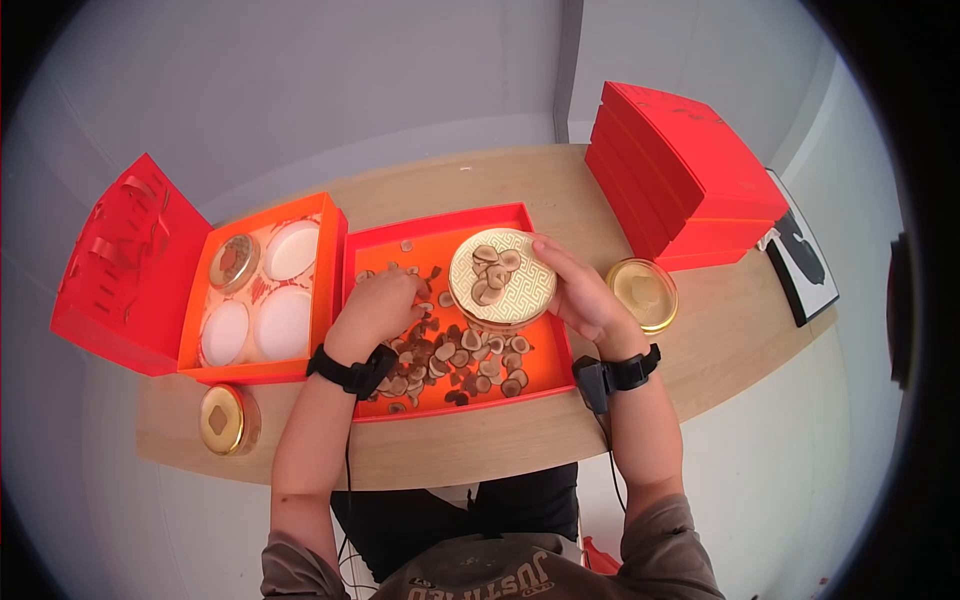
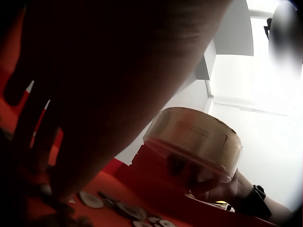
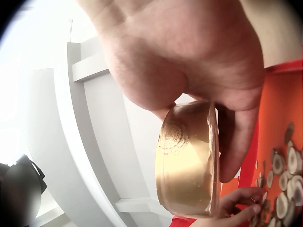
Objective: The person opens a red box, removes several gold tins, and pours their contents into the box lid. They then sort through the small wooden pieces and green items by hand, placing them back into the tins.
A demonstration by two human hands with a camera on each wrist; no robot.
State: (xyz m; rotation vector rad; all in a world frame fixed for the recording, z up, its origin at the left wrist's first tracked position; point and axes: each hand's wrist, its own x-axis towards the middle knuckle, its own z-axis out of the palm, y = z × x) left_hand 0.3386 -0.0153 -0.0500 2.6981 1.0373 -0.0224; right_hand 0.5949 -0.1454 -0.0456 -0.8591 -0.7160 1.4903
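Observation:
My right hand (image 1: 585,295) grips a round gold container (image 3: 187,161) by its side, thumb and fingers around it, above the tray's right half. Several brown-rimmed dried slices (image 1: 492,272) lie on its patterned gold face. My left hand (image 1: 378,312) reaches down into the shallow red tray (image 1: 560,352), its fingertips at the loose slices. Many more dried slices (image 1: 465,350) are scattered over the orange tray floor. In the left wrist view, my left fingers (image 2: 45,127) are dark and spread apart, with slices (image 2: 91,199) close to the tips.
An open red gift box (image 1: 325,290) at left has round white wells, with one filled jar (image 1: 234,262) in it. A gold-lidded jar (image 1: 222,420) stands at front left, and another round gold-rimmed container (image 1: 643,296) at right. Stacked red boxes (image 1: 690,170) stand at back right.

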